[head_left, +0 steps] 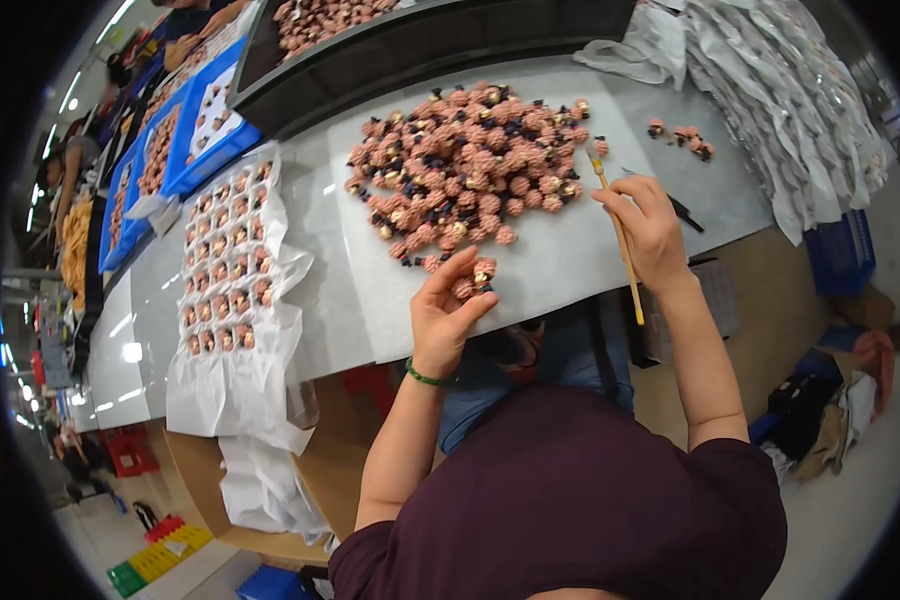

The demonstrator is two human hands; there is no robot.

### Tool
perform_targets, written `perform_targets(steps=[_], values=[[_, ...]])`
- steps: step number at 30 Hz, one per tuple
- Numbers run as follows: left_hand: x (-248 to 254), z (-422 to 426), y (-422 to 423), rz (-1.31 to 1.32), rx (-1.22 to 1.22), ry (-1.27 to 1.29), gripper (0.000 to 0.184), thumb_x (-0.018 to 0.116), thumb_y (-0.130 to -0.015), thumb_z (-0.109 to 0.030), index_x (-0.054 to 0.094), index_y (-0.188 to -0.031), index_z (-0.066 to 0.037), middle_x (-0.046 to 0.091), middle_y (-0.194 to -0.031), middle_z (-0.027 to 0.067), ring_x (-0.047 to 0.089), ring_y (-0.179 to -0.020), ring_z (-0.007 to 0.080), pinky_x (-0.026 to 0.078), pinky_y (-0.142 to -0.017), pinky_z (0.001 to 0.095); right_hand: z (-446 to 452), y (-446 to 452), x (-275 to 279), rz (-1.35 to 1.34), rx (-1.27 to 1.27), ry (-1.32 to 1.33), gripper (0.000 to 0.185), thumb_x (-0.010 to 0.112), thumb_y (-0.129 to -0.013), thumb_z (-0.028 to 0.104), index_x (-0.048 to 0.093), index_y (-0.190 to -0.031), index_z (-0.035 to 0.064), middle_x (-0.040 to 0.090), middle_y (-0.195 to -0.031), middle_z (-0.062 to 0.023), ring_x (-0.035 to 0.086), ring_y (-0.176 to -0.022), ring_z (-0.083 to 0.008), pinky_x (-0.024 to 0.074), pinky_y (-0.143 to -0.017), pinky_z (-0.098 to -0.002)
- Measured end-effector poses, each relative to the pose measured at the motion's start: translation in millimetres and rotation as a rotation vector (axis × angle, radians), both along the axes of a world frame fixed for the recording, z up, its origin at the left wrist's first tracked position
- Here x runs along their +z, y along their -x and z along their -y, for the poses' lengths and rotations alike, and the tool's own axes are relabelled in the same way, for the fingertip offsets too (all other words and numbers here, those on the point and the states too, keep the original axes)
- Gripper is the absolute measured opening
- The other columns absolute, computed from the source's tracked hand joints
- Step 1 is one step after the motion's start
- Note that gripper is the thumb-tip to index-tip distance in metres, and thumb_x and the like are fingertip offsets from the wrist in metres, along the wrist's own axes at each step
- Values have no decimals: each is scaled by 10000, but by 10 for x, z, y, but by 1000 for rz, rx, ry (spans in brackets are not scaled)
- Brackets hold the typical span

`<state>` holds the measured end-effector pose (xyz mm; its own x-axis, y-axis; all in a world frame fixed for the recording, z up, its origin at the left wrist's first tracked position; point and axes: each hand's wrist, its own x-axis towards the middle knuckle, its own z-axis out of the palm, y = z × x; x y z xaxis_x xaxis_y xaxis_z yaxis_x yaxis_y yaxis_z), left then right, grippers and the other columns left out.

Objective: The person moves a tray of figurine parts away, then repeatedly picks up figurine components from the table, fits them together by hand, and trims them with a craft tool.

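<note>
Between the thumb and fingers of my left hand is a small figurine with a pink, bumpy head and a dark lower part. My right hand grips a thin paintbrush with a yellowish handle, its bristles pointing up and away from me. Just beyond my left hand lies a large heap of similar figurines on the white-covered table. A single figurine rests near the brush tip. A dark, slim tool lies on the table beside my right hand, partly hidden by it.
At the left, a white compartment tray holds rows of figurines. Blue trays and a dark bin stand at the back. Wrapped plastic sheets hang at the right, near a few loose figurines. An open cardboard box sits below the table.
</note>
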<state>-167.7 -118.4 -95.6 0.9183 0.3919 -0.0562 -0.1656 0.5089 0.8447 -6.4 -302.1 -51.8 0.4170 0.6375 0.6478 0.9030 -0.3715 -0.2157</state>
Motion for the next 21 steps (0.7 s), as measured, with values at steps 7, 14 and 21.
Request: perform_targets(steps=[7, 14, 21], values=[[-69, -27, 40, 6, -60, -42, 444, 591, -679, 108, 463, -1100, 41, 530, -1041, 114, 510, -937, 141, 428, -782, 240, 270, -293, -117, -40, -115, 245, 241, 523, -715, 5, 555, -952, 29, 527, -888, -85, 480, -893, -258, 395, -729, -356], [-35, -17, 4, 14, -62, -30, 436, 587, -682, 109, 467, -1095, 40, 524, -1059, 125, 509, -947, 148, 421, -793, 245, 416, -351, -187, -251, -390, 94, 239, 549, -713, 38, 557, -950, 14, 550, -908, -118, 506, -843, -282, 410, -707, -334], [-22, -25, 18, 42, -3, -16, 353, 560, -738, 52, 479, -1081, 32, 538, -1039, 117, 522, -876, 126, 426, -746, 233, 203, -335, -155, -273, -422, 8, 173, 549, -747, 62, 581, -907, 3, 576, -827, -105, 545, -706, -235, 429, -614, -289]])
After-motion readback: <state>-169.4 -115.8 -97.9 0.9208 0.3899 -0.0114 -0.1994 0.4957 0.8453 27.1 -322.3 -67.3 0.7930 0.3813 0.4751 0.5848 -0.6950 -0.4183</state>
